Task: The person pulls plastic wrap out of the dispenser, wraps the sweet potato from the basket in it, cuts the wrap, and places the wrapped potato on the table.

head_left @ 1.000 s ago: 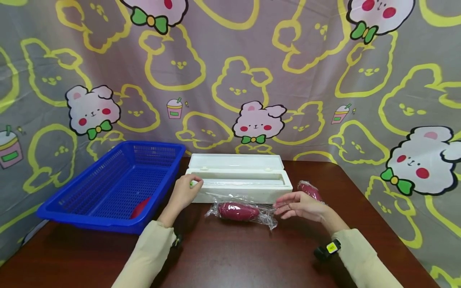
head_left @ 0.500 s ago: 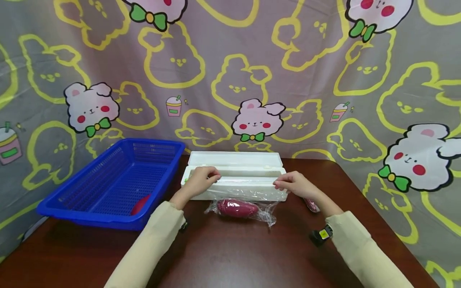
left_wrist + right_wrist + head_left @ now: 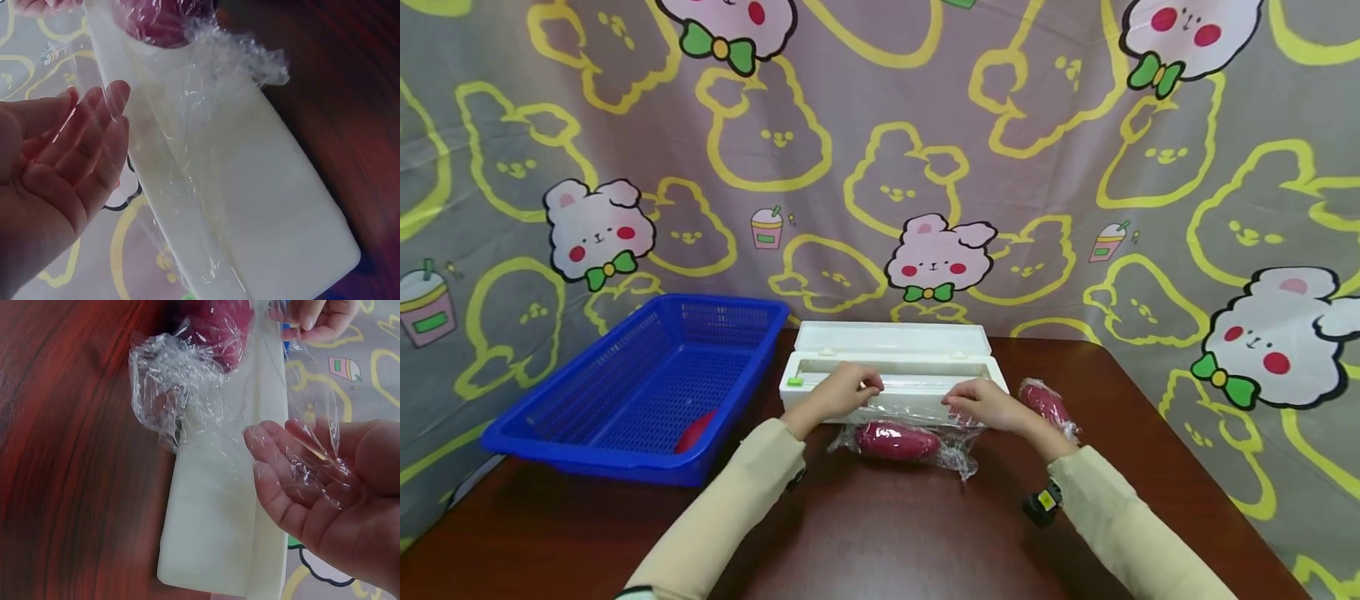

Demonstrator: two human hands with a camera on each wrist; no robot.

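Observation:
A white cling film dispenser box (image 3: 895,387) stands with its lid (image 3: 891,337) raised, a film roll inside. A green slider (image 3: 794,382) sits at its left end. My left hand (image 3: 850,387) and right hand (image 3: 981,402) pinch the edge of the clear cling film (image 3: 187,131) over the box's front. Some film bunches in the right palm in the right wrist view. Before the box lies a plump purple-red oblong thing (image 3: 895,440), wrapped in film with crumpled ends; its exact kind is unclear.
A second wrapped purple-red thing (image 3: 1047,403) lies right of the box. On the left stands a blue plastic basket (image 3: 587,462) with a red thing (image 3: 696,432) inside. A patterned cloth (image 3: 925,183) hangs behind the brown table (image 3: 880,533).
The left hand has moved right from the box's left end, and the right hand has come left to the box's front. Film is now drawn down over that front. The wrapped things have stayed put.

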